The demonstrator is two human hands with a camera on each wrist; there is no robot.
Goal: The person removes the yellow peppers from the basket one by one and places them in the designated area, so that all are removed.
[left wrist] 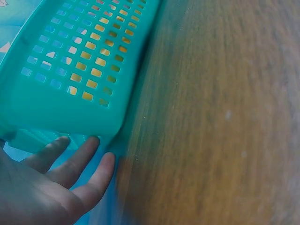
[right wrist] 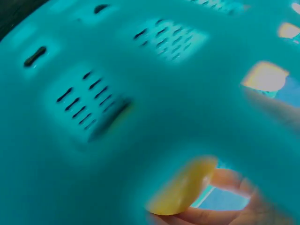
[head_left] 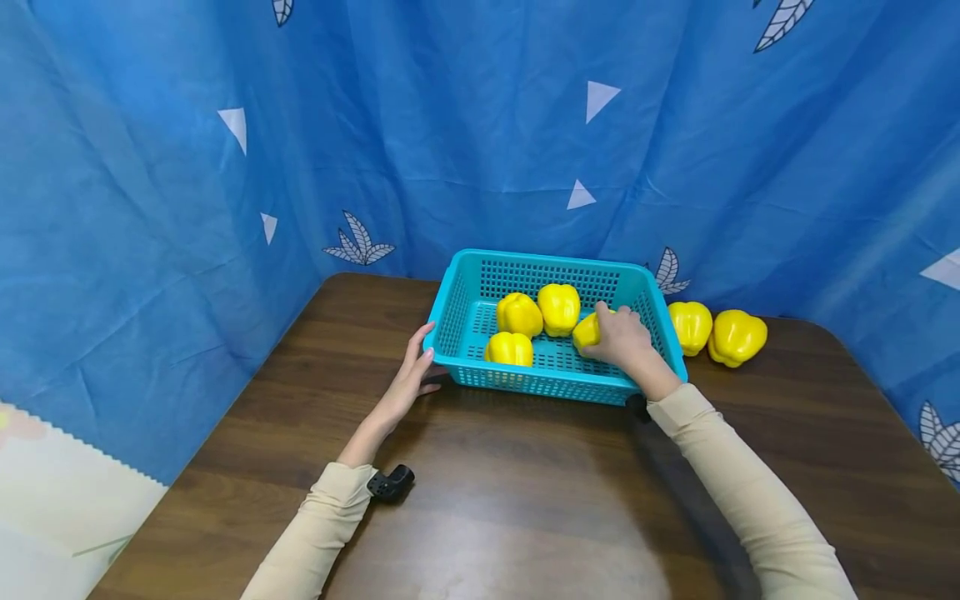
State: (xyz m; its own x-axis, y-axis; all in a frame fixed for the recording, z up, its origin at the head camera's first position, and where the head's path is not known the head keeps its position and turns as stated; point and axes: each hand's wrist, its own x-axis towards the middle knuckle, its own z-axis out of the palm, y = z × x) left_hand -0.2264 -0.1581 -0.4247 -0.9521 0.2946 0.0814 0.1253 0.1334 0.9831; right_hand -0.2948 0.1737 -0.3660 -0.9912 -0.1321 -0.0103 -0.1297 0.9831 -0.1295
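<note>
A turquoise plastic basket (head_left: 555, 385) with perforated walls stands on the table. My right hand (head_left: 624, 335) reaches over its near wall and grips a yellow bell pepper (head_left: 587, 333) inside, near the right end. The right wrist view, taken close through the basket wall, shows part of that pepper (right wrist: 185, 190) between thumb and fingers. Left of it, three other yellow bell peppers (head_left: 558, 310) sit in the basket. My left hand (head_left: 405, 385) rests against the basket's left end, its fingers extended along the outer side; in the left wrist view the fingertips (left wrist: 89, 147) touch the lower wall.
Two more yellow bell peppers (head_left: 737, 337) lie on the table just right of the basket. A blue curtain (head_left: 487, 125) hangs behind and to the left of the brown wooden table (head_left: 495, 492).
</note>
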